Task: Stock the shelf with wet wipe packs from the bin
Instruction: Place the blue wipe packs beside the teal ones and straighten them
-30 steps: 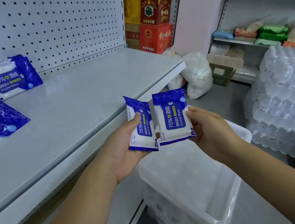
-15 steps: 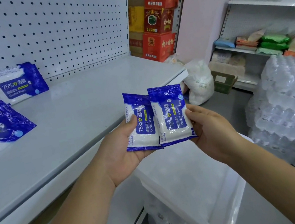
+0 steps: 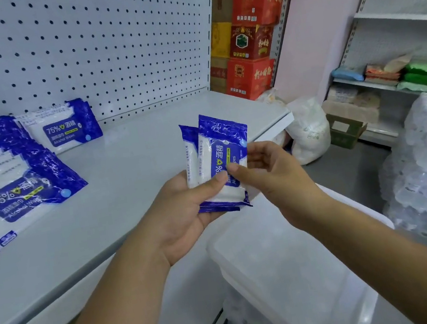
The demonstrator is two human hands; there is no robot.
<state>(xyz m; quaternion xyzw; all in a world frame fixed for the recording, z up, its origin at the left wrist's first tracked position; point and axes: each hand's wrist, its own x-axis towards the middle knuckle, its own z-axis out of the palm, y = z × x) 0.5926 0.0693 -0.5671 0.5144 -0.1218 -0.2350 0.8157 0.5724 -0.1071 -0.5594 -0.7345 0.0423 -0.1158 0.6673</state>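
Because the packs (image 3: 226, 196) look like soft film pouches, I judge them light, squashy in the middle and a little slick on the printed face; they should flex rather than crack, so a firm pinch will not hurt them. Both are held upright near the shelf (image 3: 132, 158) front edge, above the bin (image 3: 278, 250); the front pack (image 3: 223, 151) overlaps the rear pack (image 3: 190, 157) and touches it. The left hand (image 3: 185, 220) grips the pair from below, thumb across the front pack, fingers hidden behind; the right hand (image 3: 273, 174) pinches the front pack's right edge between thumb and fingers. Film on film probably slides, so the pair may fan apart; the flat crimped seams at top and bottom, or a grasp across the full width, seem the surest holds. Stocked packs (image 3: 68, 126) lie at the shelf's left, well apart from the hands; bare shelf beside them looks the natural place to lay these.
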